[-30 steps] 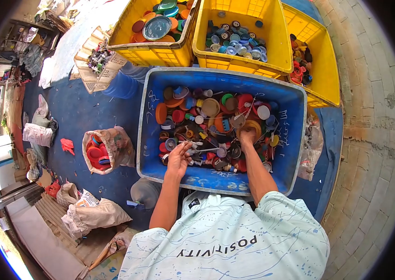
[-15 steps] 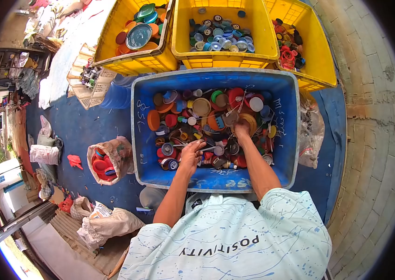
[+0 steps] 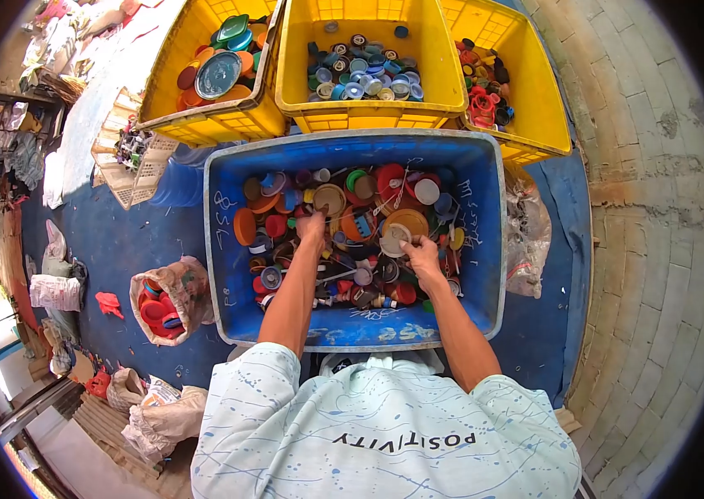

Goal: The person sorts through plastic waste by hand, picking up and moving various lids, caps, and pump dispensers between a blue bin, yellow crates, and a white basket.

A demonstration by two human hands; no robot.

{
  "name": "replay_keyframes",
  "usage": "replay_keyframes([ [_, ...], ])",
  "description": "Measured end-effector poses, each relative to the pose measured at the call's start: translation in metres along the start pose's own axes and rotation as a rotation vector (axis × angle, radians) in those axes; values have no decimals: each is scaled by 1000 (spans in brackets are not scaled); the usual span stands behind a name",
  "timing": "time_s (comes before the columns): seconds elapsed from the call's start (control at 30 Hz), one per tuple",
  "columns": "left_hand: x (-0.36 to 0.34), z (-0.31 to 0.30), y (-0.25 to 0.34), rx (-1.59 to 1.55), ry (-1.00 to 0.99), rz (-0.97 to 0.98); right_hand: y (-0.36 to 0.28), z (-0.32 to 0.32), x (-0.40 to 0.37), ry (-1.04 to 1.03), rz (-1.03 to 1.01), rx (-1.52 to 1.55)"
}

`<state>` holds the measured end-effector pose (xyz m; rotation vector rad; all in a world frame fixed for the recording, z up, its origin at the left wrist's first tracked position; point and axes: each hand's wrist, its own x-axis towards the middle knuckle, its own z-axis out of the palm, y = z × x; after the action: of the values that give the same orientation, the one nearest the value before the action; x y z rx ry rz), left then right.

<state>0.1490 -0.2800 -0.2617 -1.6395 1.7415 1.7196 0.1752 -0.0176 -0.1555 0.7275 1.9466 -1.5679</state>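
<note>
A large blue bin [image 3: 355, 336] holds a jumble of plastic caps and lids. My right hand [image 3: 422, 254] pinches the edge of a round beige lid [image 3: 394, 239], just in front of an orange lid [image 3: 409, 219]. Further left, my left hand [image 3: 311, 228] reaches into the pile beside a round tan lid [image 3: 329, 198]. Its fingers point down among the caps, and their tips are partly hidden. An orange cap [image 3: 244, 226] lies near the bin's left wall.
Behind the bin stand three yellow crates: left [image 3: 211, 125] with large lids, middle [image 3: 373, 116] with bluish caps, right [image 3: 526, 150] with red and dark pieces. A sack [image 3: 194, 287] of red lids sits left; a clear bag [image 3: 526, 233] sits right.
My left hand has moved away from me to the tan lid. My right hand has come back toward me and now holds the beige lid. The view has shifted slightly.
</note>
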Motion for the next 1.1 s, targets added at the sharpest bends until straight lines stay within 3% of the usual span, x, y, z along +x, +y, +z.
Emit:
replay_keyframes([
  [0.1, 9, 10, 0, 112, 95, 89, -7, -9, -10, -14, 24, 72],
  [0.17, -8, 11, 19, 225, 111, 18, -2, -16, -11, -23, 16, 79],
  [0.37, 8, 8, 11, 461, 161, 213, 5, -21, 4, -24, -99, 23],
  [0.57, -31, -15, 4, -223, -40, -29, -43, 0, 38, 25, -365, -508],
  [0.67, -54, -37, -2, -265, -112, -78, -64, 23, 69, -20, -554, -586],
  [0.87, -56, -64, -33, -264, 61, -107, -76, 74, 129, -51, -1092, -907],
  [0.9, -55, -68, -35, -225, 77, -120, -74, 83, 129, -25, -955, -1045],
  [1.1, -60, -86, -34, -213, 126, -77, -82, 101, 122, -149, -809, -1386],
])
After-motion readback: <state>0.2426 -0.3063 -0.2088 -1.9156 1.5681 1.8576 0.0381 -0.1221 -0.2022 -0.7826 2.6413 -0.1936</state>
